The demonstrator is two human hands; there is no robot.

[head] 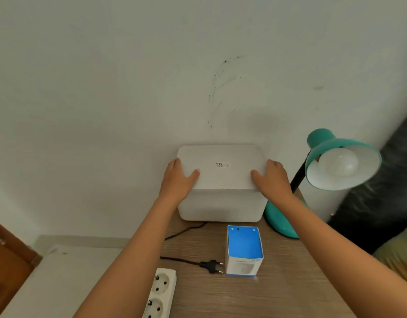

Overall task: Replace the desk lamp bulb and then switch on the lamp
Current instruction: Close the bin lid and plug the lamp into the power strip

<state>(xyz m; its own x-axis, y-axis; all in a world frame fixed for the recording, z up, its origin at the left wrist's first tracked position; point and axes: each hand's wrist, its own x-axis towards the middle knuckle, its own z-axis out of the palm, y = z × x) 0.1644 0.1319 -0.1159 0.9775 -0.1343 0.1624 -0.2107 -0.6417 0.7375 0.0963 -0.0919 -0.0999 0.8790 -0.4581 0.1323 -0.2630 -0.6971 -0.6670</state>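
A teal desk lamp [330, 145] stands at the right of the wooden desk [278, 294], with a white bulb [340, 162] in its shade. Its black plug [212, 266] lies loose on the desk beside a white power strip [162, 292]. A blue and white bulb carton [244, 251] stands in the middle. A white lidded box [220, 203] sits against the wall. My left hand [178, 180] grips the left edge of its lid [220, 167], and my right hand [272, 179] grips the right edge.
The pale wall [152, 76] rises right behind the box. A black cord [186, 230] runs from under the box across the desk. A white surface [60, 283] lies to the left of the desk, and dark furniture [381, 203] stands at the right.
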